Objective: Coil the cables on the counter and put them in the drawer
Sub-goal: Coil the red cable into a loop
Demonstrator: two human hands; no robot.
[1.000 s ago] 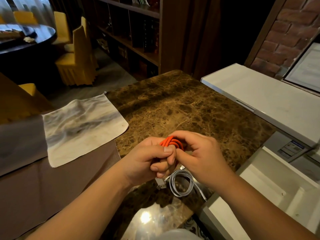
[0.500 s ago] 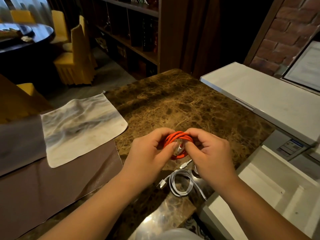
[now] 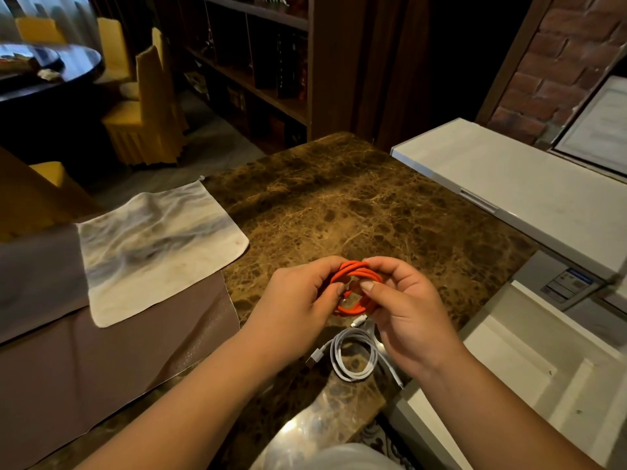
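Holding the orange cable (image 3: 356,290) above the counter (image 3: 356,212), both hands work at its coil. The left hand (image 3: 298,300) closes its grip on the left side of the coil, thumb in front and fingers curled behind. The right hand (image 3: 407,310) closes its grip on the right side, with the thumb tip pressed against the front of the loops and the index finger arched over the top. The orange cable is wound into a compact ring of several turns, raised clear of the counter surface.

A white cable (image 3: 353,357) lies flat on the counter just below the hands, near the front edge. It forms a loose round coil. One plug end points left, a second small plug lies near the top of the coil, and a loose tail runs toward the lower right.

An open white drawer (image 3: 529,368) stands to the right of the counter, beside the right forearm. Its visible compartments hold no cable. A long white panel (image 3: 509,188) runs along the right side behind the drawer.

A pale, stained cloth (image 3: 152,242) lies on the left, partly on the counter's edge and partly on a brown mat (image 3: 101,368). Yellow chairs (image 3: 149,106) and a dark bookshelf (image 3: 251,62) stand in the background.
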